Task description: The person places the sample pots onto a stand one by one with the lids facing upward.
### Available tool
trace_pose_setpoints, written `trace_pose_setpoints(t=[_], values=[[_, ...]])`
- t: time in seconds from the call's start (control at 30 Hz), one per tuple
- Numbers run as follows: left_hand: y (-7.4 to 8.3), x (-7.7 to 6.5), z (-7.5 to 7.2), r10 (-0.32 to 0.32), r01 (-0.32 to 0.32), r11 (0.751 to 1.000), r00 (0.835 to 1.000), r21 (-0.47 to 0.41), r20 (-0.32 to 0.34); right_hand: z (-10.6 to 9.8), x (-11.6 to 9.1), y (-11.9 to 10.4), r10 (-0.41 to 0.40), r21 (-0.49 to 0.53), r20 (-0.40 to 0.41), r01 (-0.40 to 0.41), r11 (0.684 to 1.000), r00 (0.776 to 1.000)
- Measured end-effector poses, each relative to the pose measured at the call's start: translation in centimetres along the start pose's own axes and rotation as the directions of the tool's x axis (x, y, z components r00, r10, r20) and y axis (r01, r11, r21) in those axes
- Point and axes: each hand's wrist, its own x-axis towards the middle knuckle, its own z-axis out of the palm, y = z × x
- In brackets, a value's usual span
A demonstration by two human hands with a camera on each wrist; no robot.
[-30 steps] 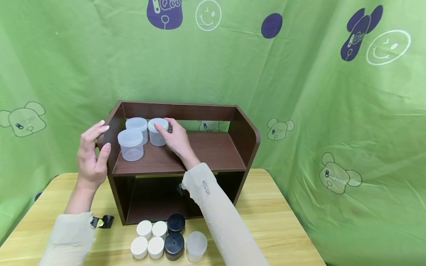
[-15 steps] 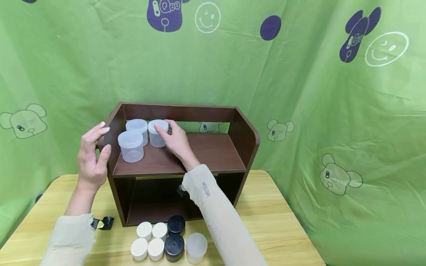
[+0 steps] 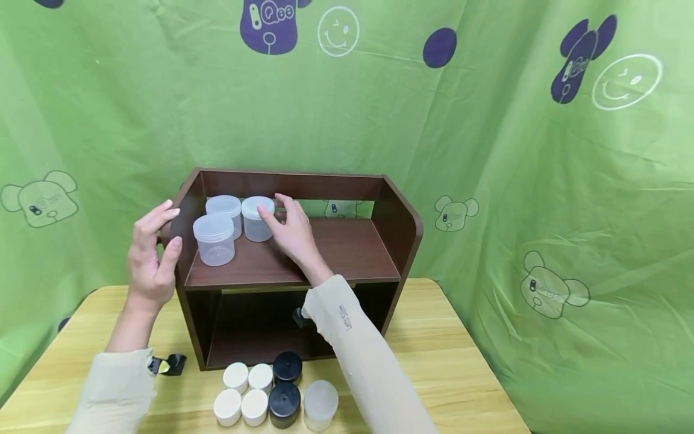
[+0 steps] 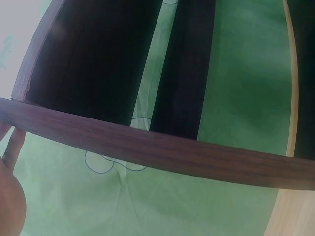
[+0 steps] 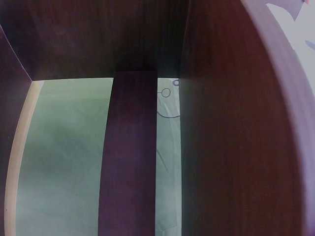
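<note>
On the upper shelf of a dark brown two-tier rack (image 3: 347, 247) stand three clear lidded plastic jars: a front jar (image 3: 214, 241), a back-left jar (image 3: 225, 208) and a back-right jar (image 3: 258, 220). My right hand (image 3: 294, 234) is at the right side of the back-right jar, thumb and forefinger spread, the thumb overlapping its lid edge in the head view. Whether it still touches cannot be told. My left hand (image 3: 153, 259) rests by the rack's left side panel, fingers extended; its fingers (image 4: 13, 147) reach the panel edge in the left wrist view. The right wrist view shows the rack's inside.
In front of the rack on the wooden table (image 3: 444, 361) stand several small white-lidded jars (image 3: 228, 407), two black-lidded jars (image 3: 284, 405) and a frosted jar (image 3: 320, 405). A green printed curtain (image 3: 379, 120) hangs behind and to the sides.
My right hand has shifted slightly right, its thumb drawing back from the middle of the back-right jar's lid as the fingers loosen. The jars and my left hand stay put.
</note>
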Motion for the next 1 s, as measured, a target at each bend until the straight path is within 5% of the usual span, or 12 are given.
trace_pose_setpoints(t=[0.5, 0.73, 1.0], values=[[0.0, 0.5, -0.1, 0.008, -0.008, 1.000, 1.000, 0.007, -0.010, -3.4, -5.9, -1.7, -0.265, 0.162, -0.016, 0.264, 0.951, 0.964], [0.2, 0.3, -0.2, -0.007, 0.007, 1.000, 1.000, 0.011, -0.004, -5.0, -10.5, -0.8, -0.348, 0.192, 0.076, 0.328, 0.925, 0.935], [0.4, 0.3, 0.0, 0.000, 0.000, 1.000, 1.000, -0.016, -0.003, -6.3, -15.9, 3.0, -0.383, 0.223, 0.214, 0.337, 0.915, 0.899]])
